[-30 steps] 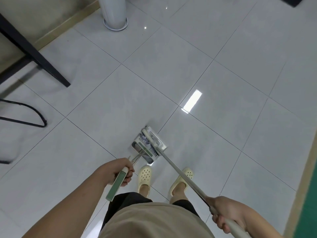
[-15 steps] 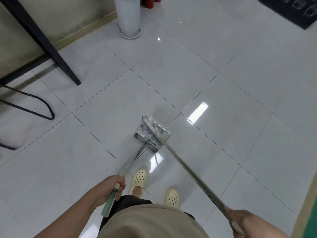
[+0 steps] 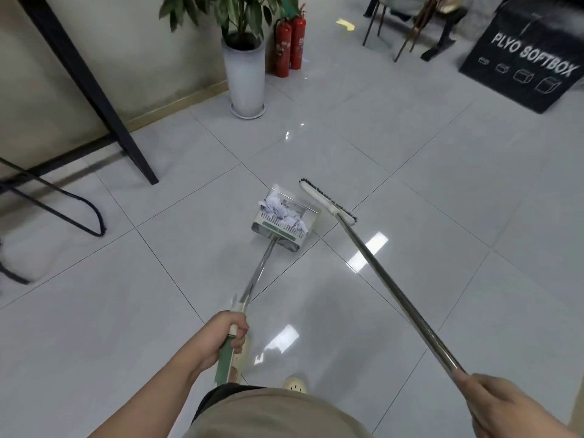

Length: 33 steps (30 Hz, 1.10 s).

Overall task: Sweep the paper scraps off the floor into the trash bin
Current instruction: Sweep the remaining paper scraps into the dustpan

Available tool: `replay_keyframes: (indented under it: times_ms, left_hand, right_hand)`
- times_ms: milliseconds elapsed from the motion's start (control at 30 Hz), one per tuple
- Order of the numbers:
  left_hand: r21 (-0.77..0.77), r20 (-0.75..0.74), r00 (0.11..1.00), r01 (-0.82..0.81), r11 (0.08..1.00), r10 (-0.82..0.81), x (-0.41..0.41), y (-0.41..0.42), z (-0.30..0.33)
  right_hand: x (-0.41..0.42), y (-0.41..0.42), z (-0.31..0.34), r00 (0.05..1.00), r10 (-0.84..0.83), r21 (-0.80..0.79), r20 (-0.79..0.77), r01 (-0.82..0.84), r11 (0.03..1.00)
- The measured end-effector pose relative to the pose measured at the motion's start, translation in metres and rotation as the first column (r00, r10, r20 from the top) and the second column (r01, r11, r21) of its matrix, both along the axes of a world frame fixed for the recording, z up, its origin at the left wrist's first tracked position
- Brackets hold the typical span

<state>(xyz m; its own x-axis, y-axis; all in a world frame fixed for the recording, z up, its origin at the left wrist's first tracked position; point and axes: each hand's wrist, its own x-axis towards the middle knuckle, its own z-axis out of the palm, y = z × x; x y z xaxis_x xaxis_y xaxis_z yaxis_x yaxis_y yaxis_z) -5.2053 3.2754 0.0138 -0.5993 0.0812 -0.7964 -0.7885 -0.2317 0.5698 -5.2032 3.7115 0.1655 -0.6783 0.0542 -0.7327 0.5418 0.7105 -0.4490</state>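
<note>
Head view shows the broom [image 3: 328,202] head now apart from the dustpan [image 3: 281,222], just beside its right rim, where half a second ago it lay across the pan's mouth; the view has also tipped up, bringing the far wall, a potted plant [image 3: 245,58] and two red fire extinguishers [image 3: 289,42] into sight; the paper scraps [image 3: 284,213] sit heaped inside the dustpan near the middle of the floor [image 3: 158,295], and no loose scraps show on the tiles around it; I judge the sweeping done and the carry to the bin the step left. The left hand [image 3: 226,338] is clenched round the green grip of the dustpan's long handle; the right hand [image 3: 499,406] grasps the broom's metal pole near the lower right corner of the view, its fingers partly cut off by the edge. No trash bin is visible anywhere, so where the load must go cannot be told; whether the dustpan rests on the floor or hangs just above it is hard to make out; a black box lettered PLYO SOFTBOX [image 3: 527,55] stands at the far right, blurred; the black frame [image 3: 94,96] by the left wall runs out of view; only one shoe tip shows below.
</note>
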Motion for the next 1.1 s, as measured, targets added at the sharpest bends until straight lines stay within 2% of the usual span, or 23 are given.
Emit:
replay_keyframes:
  times_ms: [100, 200, 333, 567, 667, 900, 1100]
  left_hand:
    - [-0.024, -0.031, 0.999, -0.038, 0.999, 0.037, 0.0, 0.021, 0.012]
    - [-0.03, -0.069, 0.992, -0.108, 0.994, 0.106, 0.003, 0.038, 0.024]
    - [0.035, -0.101, 0.96, -0.26, 0.965, 0.263, 0.01, 0.059, 0.038]
    - [0.033, -0.175, 0.926, -0.335, 0.942, 0.336, 0.013, 0.082, 0.056]
    - [0.047, -0.176, 0.893, -0.414, 0.909, 0.415, 0.01, 0.085, 0.062]
    - [0.042, -0.182, 0.801, -0.572, 0.819, 0.57, 0.051, 0.045, 0.063]
    - [0.045, -0.186, 0.663, -0.732, 0.68, 0.725, 0.122, -0.024, 0.071]
  right_hand:
    - [-0.011, -0.036, 0.047, 0.996, -0.086, -0.066, -0.008, 0.085, 0.994]
    - [-0.014, -0.036, 0.037, 0.999, -0.048, -0.035, -0.014, 0.048, 0.998]
    - [-0.026, -0.054, 0.036, 0.998, -0.041, -0.099, -0.053, 0.036, 0.994]
    - [-0.029, -0.077, 0.02, 0.998, 0.032, -0.102, -0.054, -0.038, 0.994]
    - [-0.025, -0.096, 0.015, 0.993, 0.106, -0.059, -0.046, -0.109, 0.992]
    - [-0.019, -0.153, 0.025, 0.981, 0.186, -0.133, 0.046, -0.179, 0.975]
    - [0.012, -0.242, 0.027, 0.939, 0.327, -0.165, 0.107, -0.307, 0.937]
